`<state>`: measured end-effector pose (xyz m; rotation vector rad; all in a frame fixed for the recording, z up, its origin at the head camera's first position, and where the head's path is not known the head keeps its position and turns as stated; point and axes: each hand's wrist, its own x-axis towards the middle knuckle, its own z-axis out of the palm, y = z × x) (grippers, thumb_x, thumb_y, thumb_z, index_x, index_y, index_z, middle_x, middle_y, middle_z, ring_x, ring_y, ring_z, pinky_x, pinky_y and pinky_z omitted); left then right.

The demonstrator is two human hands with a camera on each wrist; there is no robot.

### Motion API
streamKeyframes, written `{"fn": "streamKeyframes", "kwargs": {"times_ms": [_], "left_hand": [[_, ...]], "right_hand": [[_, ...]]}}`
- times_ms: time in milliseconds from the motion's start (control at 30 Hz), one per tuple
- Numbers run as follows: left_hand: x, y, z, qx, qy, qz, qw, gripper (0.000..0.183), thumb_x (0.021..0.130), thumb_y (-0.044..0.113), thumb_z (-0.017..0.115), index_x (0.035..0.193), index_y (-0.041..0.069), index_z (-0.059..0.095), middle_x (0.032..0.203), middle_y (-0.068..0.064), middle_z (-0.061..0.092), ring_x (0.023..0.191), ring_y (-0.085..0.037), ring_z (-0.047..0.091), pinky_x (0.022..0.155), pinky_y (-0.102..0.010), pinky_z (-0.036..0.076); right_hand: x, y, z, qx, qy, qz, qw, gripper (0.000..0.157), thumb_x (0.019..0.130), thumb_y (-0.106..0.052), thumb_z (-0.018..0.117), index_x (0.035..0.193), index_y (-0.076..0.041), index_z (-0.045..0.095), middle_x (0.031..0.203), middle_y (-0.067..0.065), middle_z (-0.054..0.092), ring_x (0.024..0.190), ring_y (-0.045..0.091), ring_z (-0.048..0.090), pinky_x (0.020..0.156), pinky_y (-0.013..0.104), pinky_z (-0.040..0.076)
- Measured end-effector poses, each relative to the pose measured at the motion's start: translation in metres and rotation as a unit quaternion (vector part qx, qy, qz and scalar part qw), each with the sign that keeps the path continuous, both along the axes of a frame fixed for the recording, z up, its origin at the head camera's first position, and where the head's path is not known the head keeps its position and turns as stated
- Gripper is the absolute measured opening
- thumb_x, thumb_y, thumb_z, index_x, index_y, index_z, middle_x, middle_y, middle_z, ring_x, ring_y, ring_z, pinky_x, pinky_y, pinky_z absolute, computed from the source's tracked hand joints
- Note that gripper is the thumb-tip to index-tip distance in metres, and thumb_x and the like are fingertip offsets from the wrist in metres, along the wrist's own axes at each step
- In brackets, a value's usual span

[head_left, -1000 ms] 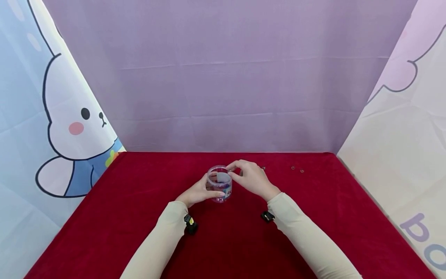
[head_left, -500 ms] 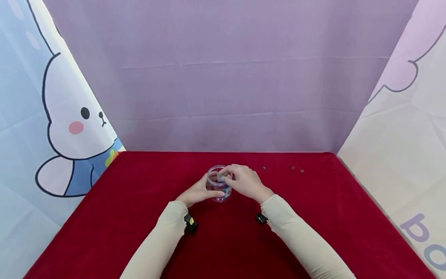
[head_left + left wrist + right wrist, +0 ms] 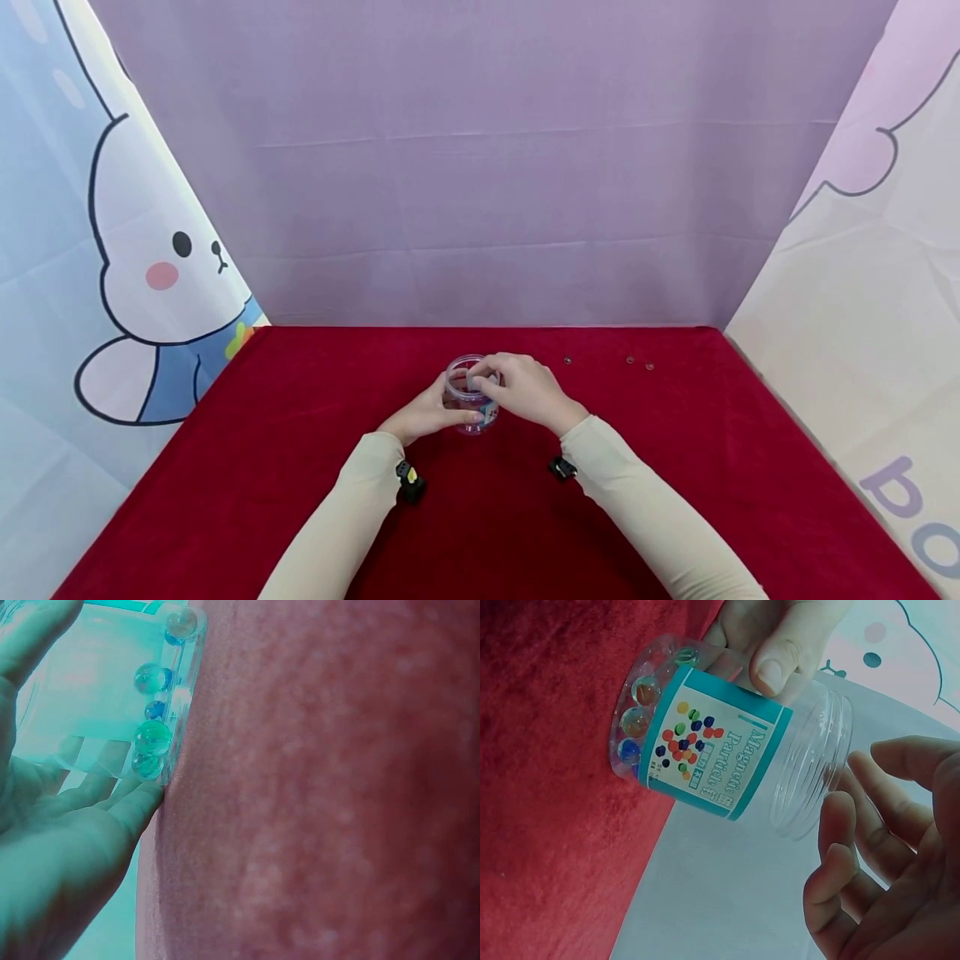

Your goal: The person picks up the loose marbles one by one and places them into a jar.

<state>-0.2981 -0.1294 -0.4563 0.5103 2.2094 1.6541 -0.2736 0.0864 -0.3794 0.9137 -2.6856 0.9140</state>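
Note:
A clear plastic jar [image 3: 474,425] with a teal-edged label stands upright on the red cloth, its mouth uncovered. Several glass marbles [image 3: 636,721] lie at its bottom, some also showing in the left wrist view. My left hand [image 3: 426,412] grips the jar around its side, thumb across the front. At the jar's mouth, my right hand [image 3: 528,390] has its fingertips over the rim. In the right wrist view its fingers are loosely bent, thumb and forefinger apart, with no marble showing between them.
Three small marbles lie on the cloth to the right: one marble [image 3: 567,361] behind my right hand, then a second marble [image 3: 630,360] and a third marble [image 3: 649,367] farther right. A purple curtain [image 3: 480,208] hangs behind the red cloth [image 3: 300,467].
My right hand has moved left from the rim's right edge to over the jar's mouth, and the small marble at its fingertips no longer shows. My left hand and the jar have stayed still.

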Motion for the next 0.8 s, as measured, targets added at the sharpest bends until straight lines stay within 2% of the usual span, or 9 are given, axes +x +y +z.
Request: {"fn": "streamKeyframes", "kwargs": {"times_ms": [300,500,800], "left_hand": [[0.001,0.000,0.002,-0.009,0.000,0.008,0.9999,0.091,0.086,0.031,0.081,0.155,0.020,0.023,0.143,-0.006,0.047,0.131,-0.024,0.045,0.106,-0.048,0.042],[0.001,0.000,0.002,-0.008,0.000,0.007,0.9999,0.090,0.086,0.032,0.082,0.154,0.022,0.024,0.142,-0.006,0.048,0.131,-0.023,0.045,0.106,-0.049,0.041],[0.000,0.000,0.001,-0.021,0.000,0.018,0.9996,0.092,0.085,0.035,0.082,0.155,0.020,0.025,0.141,-0.006,0.048,0.130,-0.025,0.045,0.105,-0.050,0.042]], "right_hand": [[-0.003,0.006,-0.002,-0.008,-0.005,0.003,1.000,0.018,0.099,-0.027,0.066,0.114,-0.022,0.074,0.105,-0.009,0.068,0.050,0.009,0.040,0.053,0.028,0.044],[-0.004,0.008,-0.001,-0.014,-0.004,-0.004,1.000,0.016,0.099,-0.025,0.066,0.113,-0.022,0.074,0.109,-0.008,0.069,0.049,0.008,0.040,0.053,0.028,0.045],[-0.006,0.014,0.001,-0.016,0.002,-0.023,1.000,0.019,0.098,-0.025,0.067,0.114,-0.017,0.074,0.113,-0.005,0.069,0.056,0.009,0.050,0.055,0.028,0.048]]}}
